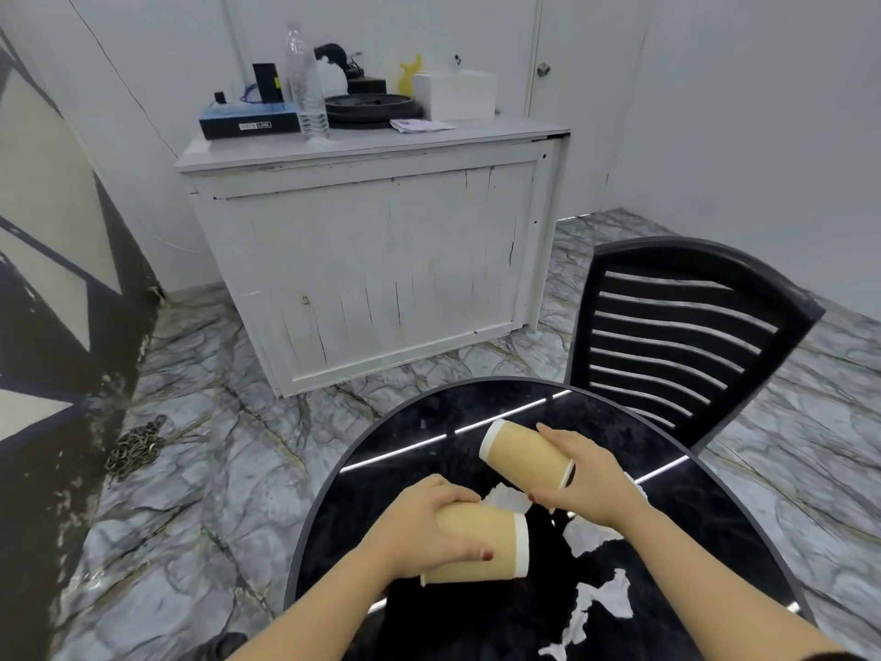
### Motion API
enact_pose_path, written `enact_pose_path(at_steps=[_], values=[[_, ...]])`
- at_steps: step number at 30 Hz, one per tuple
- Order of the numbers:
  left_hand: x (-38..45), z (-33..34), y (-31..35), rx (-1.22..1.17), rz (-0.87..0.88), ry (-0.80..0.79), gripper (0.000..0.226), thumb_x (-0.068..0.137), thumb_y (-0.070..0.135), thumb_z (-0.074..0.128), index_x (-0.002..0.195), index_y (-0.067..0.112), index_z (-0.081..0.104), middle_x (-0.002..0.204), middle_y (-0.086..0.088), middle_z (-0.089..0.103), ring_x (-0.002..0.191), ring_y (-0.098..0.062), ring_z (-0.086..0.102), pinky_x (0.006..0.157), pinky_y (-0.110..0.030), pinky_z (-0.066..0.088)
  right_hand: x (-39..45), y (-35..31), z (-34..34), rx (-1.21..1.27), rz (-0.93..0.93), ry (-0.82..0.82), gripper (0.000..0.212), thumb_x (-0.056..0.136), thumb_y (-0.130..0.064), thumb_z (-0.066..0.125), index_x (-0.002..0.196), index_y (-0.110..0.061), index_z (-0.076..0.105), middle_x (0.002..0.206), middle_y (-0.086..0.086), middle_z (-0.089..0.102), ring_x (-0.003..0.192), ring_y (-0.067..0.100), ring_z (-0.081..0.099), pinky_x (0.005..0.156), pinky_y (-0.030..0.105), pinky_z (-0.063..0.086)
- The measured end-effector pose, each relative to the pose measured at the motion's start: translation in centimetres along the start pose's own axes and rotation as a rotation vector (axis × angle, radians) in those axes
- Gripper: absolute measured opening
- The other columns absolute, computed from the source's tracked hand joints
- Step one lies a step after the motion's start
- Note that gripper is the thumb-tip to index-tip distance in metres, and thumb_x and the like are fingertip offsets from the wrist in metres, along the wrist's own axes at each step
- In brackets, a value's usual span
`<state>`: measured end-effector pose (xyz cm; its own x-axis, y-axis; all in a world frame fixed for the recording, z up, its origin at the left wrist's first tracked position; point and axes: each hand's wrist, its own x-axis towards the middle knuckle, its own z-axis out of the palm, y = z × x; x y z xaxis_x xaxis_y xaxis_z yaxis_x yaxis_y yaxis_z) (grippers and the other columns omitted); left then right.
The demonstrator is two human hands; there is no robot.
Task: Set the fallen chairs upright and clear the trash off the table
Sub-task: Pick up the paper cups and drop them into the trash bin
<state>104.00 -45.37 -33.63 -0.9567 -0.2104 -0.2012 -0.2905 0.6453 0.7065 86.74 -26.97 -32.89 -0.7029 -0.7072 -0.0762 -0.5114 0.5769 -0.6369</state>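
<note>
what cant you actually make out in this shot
- Head view: insides of both paper cups, the left hand's and the right hand's, since they lie sideways.
- Paper scraps: partly covered by the right hand and forearm, so the full count is unclear.
- Black chair: seat and legs hidden behind the table.
- Near table edge: cut off by the frame bottom.
- Label on the blue box: too small to read.

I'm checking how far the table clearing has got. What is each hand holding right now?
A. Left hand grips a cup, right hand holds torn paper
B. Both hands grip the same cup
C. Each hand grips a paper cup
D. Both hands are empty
C: the left hand wraps one tan paper cup and the right hand grips a second cup, while torn paper scraps lie on the black table.
</note>
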Motion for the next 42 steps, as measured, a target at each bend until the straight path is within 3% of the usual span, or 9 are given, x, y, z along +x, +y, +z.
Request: enact_pose_path(at_steps=[8, 14, 23, 27, 34, 42], values=[[-4.2, -6.0, -0.9, 0.052, 0.026, 0.218, 0.063, 0.058, 0.063, 0.074, 0.115, 0.043, 0.057, 0.107, 0.023, 0.047, 0.102, 0.001, 0.047, 0.088, -0.017, 0.037, 0.3, -7.0, -0.6, 0.003, -0.153, 0.021, 0.093, 0.063, -0.04, 0.077, 0.142, -0.031, 0.029, 0.139, -0.003, 0.042, 0.123, 0.016, 0.04, 0.102, 0.032, 0.032], [-11.0, -9.5, -4.2, 0.054, -0.07, 0.357, 0.063, 0.058, 0.061, 0.075, 0.115, 0.041, 0.057, 0.106, 0.018, 0.049, 0.093, 0.007, 0.045, 0.075, -0.003, 0.032, 0.8, -14.6, 3.2, -0.011, -0.328, -0.026, 0.09, 0.064, -0.038, 0.077, 0.141, -0.027, 0.032, 0.14, -0.002, 0.043, 0.125, 0.017, 0.04, 0.102, 0.03, 0.031], [-24.4, -11.7, -12.5, 0.1, -0.371, 0.5, 0.064, 0.062, 0.06, 0.073, 0.119, 0.038, 0.056, 0.102, 0.015, 0.044, 0.097, -0.006, 0.044, 0.086, -0.025, 0.039, -0.2, -24.4, 15.0, -0.002, -0.491, -0.237, 0.095, 0.059, -0.043, 0.078, 0.141, -0.026, 0.033, 0.141, 0.0, 0.044, 0.127, 0.018, 0.04, 0.103, 0.03, 0.032], [-30.1, -9.9, -15.9, 0.146, -0.48, 0.449, 0.063, 0.064, 0.06, 0.071, 0.12, 0.037, 0.054, 0.107, 0.012, 0.044, 0.101, -0.006, 0.043, 0.085, -0.023, 0.036, -2.4, -26.8, 21.5, -0.039, -0.515, -0.314, 0.096, 0.061, -0.044, 0.077, 0.142, -0.023, 0.03, 0.139, 0.001, 0.044, 0.124, 0.018, 0.039, 0.097, 0.026, 0.031], [-35.3, -5.5, -21.4, 0.09, -0.598, 0.468, 0.066, 0.062, 0.06, 0.071, 0.122, 0.035, 0.054, 0.116, 0.008, 0.05, 0.111, -0.011, 0.048, 0.092, -0.027, 0.04, -8.4, -26.1, 31.8, 0.005, -0.412, -0.398, 0.093, 0.063, -0.044, 0.074, 0.141, -0.02, 0.032, 0.133, 0.009, 0.048, 0.12, 0.023, 0.042, 0.095, 0.029, 0.034], [-35.0, 5.4, -28.5, -0.055, -0.744, 0.492, 0.067, 0.059, 0.064, 0.066, 0.12, 0.04, 0.053, 0.11, 0.014, 0.043, 0.111, -0.008, 0.045, 0.089, -0.028, 0.042, -13.4, -16.3, 40.5, 0.019, -0.138, -0.368, 0.095, 0.061, -0.036, 0.077, 0.141, -0.012, 0.033, 0.135, 0.01, 0.048, 0.12, 0.025, 0.046, 0.097, 0.032, 0.039]])
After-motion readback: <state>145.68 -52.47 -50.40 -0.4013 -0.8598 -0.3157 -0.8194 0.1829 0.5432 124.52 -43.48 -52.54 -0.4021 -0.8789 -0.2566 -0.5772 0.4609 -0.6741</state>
